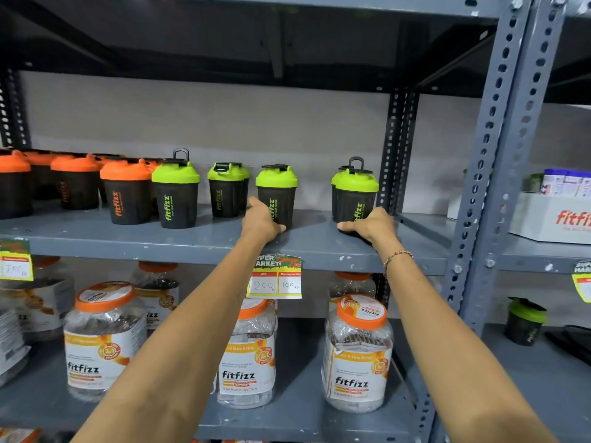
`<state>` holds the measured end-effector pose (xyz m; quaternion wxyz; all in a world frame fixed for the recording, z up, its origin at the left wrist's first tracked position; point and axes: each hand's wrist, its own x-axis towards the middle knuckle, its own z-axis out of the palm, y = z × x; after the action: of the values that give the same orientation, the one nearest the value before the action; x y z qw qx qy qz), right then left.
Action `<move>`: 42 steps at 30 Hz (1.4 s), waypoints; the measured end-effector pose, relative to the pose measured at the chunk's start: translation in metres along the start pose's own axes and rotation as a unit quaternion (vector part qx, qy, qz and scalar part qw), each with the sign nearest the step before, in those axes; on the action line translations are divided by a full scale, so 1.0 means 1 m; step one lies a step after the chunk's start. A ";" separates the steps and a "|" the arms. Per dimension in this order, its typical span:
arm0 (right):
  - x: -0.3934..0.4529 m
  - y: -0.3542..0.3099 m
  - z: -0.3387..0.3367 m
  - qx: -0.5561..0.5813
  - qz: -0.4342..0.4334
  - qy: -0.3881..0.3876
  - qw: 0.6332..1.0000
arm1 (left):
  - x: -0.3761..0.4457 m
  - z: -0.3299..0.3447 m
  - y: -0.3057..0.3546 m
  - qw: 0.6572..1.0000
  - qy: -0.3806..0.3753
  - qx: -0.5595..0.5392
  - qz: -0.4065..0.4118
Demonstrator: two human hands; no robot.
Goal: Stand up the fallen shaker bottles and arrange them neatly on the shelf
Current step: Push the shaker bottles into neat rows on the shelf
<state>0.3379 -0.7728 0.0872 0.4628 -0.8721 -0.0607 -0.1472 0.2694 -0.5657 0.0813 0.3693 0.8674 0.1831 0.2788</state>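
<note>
Both hands were up on the grey shelf (pixel 198 241) at this point: left hand (pixel 260 220) wrapped round the base of one green-lidded shaker (pixel 277 195), right hand (pixel 371 226) cupping the bottom of another (pixel 355 199) near the upright post (pixel 395 148). Every bottle I could see was upright. They looked like empty, stiff, light plastic, probably tippy and a bit slick, so I'd grab low on the dark body rather than the lid loop

Shaker bottles (pixel 175 193) stand rowed on shelf (pixel 198 241) — jars (pixel 356 353) below.

A shop: price tag (pixel 275 276) on stocked shelf (pixel 192 243).
</note>
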 end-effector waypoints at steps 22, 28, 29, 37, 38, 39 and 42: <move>-0.026 -0.001 -0.004 -0.040 -0.032 0.072 0.996 | -0.006 -0.005 -0.003 0.999 0.001 0.049 0.004; -0.065 -0.031 0.029 -0.049 -0.155 0.136 0.977 | -0.019 -0.043 -0.043 0.992 0.112 0.048 0.043; -0.072 -0.043 0.042 -0.044 -0.173 0.118 0.977 | -0.021 -0.057 -0.054 0.988 0.137 0.037 0.057; -0.113 -0.134 0.150 0.051 -0.201 -0.048 0.977 | 0.001 -0.169 -0.147 0.942 0.321 0.060 0.081; -0.114 -0.141 0.160 0.057 -0.192 -0.055 0.978 | 0.010 -0.180 -0.155 0.947 0.309 0.069 0.063; -0.115 -0.149 0.170 0.056 -0.183 -0.063 0.979 | 0.020 -0.190 -0.162 0.955 0.283 0.078 0.046; -0.115 -0.172 0.197 0.053 -0.153 -0.074 0.984 | 0.046 -0.211 -0.180 0.979 0.194 0.065 -0.002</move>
<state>0.2263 -0.5094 0.0823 0.4747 -0.8352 -0.2347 -0.1482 0.1545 -0.3089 0.0839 0.2702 0.8184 0.2705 0.4291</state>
